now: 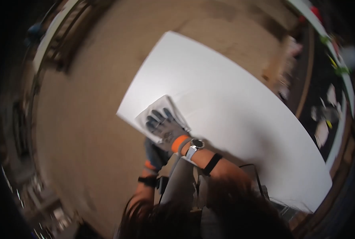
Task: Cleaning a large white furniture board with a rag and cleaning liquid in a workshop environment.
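Observation:
A large white panel [209, 79] lies slanted across the middle of the view. On its near-left part is a folded pale grey cloth [161, 102]. My right hand [166, 126], in a grey glove with blue fingertips and an orange cuff, rests flat on this cloth with fingers spread. My left hand [158, 153], in a similar glove, is at the panel's near-left edge, below the right hand. The left fingers are hidden behind the right hand and the panel, so their grip does not show.
Brown floor [85, 131] surrounds the panel on the left and far side. At the right runs a dark bench [317, 91] with scraps and a clear container on it. A pale rail [54, 34] curves along the far left. Blurred clutter lies at lower left.

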Motion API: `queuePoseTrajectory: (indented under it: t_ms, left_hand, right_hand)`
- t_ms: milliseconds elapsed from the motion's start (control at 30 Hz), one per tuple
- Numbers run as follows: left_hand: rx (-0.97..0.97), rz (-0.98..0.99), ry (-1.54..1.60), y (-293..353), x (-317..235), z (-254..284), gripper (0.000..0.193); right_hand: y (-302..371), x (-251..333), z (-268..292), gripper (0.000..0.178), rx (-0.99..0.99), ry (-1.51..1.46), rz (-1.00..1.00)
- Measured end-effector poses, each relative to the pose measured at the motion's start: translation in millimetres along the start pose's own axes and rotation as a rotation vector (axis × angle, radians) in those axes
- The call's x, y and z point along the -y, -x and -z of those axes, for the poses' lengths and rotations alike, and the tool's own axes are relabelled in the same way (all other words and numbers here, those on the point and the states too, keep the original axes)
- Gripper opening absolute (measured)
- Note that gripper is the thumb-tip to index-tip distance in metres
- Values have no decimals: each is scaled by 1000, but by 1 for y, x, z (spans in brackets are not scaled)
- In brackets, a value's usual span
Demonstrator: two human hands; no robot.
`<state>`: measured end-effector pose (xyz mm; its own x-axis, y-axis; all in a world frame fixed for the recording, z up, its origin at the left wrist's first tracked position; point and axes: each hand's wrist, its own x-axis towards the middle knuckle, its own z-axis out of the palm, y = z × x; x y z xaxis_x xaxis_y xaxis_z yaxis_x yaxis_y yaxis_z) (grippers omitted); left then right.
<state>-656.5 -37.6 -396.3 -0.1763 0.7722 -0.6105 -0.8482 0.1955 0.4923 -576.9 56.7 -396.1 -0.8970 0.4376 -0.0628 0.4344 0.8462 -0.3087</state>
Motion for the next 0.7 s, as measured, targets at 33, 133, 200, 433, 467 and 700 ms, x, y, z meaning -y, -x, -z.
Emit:
queuePoseTrajectory:
  t_ms: [33, 133, 200, 433, 467, 700]
  left_hand:
    - [30, 198, 93, 16, -16, 25, 68]
    - [118, 210, -200, 21, -23, 22, 64]
    - [233, 168, -308, 14, -20, 27, 60]
    - [519, 298, -259, -11, -21, 69, 68]
    - [443, 250, -180, -5, -11, 51, 58]
    - [577, 458, -644, 2, 48, -27, 53]
  right_hand:
    - [1, -3, 15, 59, -37, -87, -17]
    - [29, -91, 44, 59, -222, 41, -397]
    - [82, -148, 60, 63, -205, 136, -696]
    - [420, -209, 68, 62, -214, 192, -1792]
    - [456, -198, 67, 61, -236, 122, -1870]
    - [387, -176, 43, 60, -288, 172, -1182]
